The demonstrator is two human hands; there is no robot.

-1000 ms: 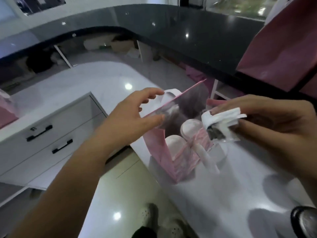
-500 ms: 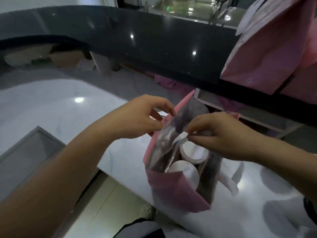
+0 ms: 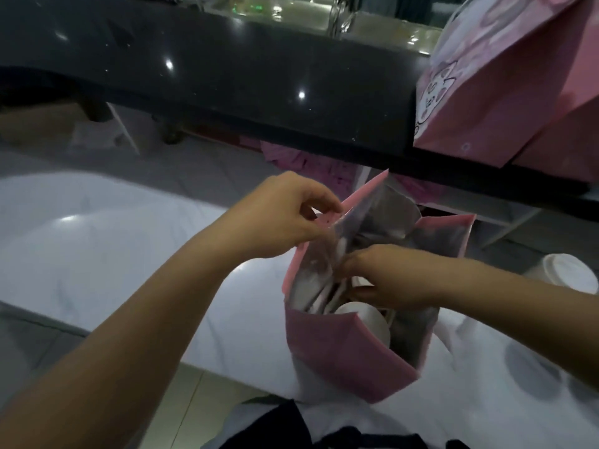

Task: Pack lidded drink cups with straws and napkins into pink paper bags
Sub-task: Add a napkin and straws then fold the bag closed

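On the white counter (image 3: 97,247), near and right of centre, the pink bag (image 3: 340,358) stands open with a lidded cup (image 3: 366,322) inside. My left hand (image 3: 282,218) pinches its left rim. My right hand (image 3: 392,280) reaches into the mouth; I cannot tell its grip.

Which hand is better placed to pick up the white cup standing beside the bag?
Probably the right hand: the cup stands on its side of the bag, while the left hand pinches the bag's opposite rim.
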